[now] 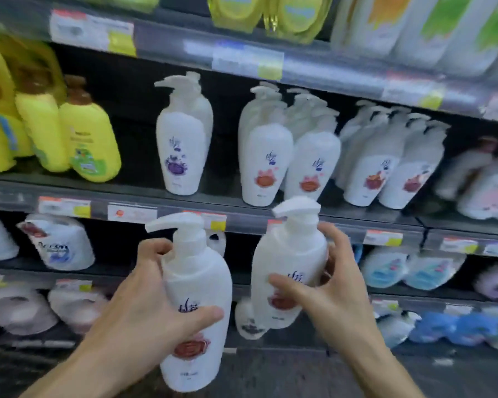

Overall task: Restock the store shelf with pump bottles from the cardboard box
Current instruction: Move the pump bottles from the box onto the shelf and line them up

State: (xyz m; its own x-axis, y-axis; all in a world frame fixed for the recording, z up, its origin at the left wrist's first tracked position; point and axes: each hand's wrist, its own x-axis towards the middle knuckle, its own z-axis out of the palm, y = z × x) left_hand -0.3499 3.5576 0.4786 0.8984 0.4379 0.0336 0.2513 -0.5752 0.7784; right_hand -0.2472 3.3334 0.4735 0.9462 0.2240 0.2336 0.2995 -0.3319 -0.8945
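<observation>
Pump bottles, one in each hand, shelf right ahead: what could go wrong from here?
1. The left hand and right hand each hold a pump bottle, left bottle and right bottle, so neither is free to steady the shelf rows.
2. The orange-label row stands tightly packed; pushing another in could topple neighbours.
3. The purple-label bottle sits nearby; a mix-up is possible.

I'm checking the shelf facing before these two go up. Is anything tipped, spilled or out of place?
Nothing spilled or damaged shows. The white pump bottles on the shelf stand upright in rows. The purple-label bottle stands alone, with gaps on both sides. Blur hides finer detail.
</observation>
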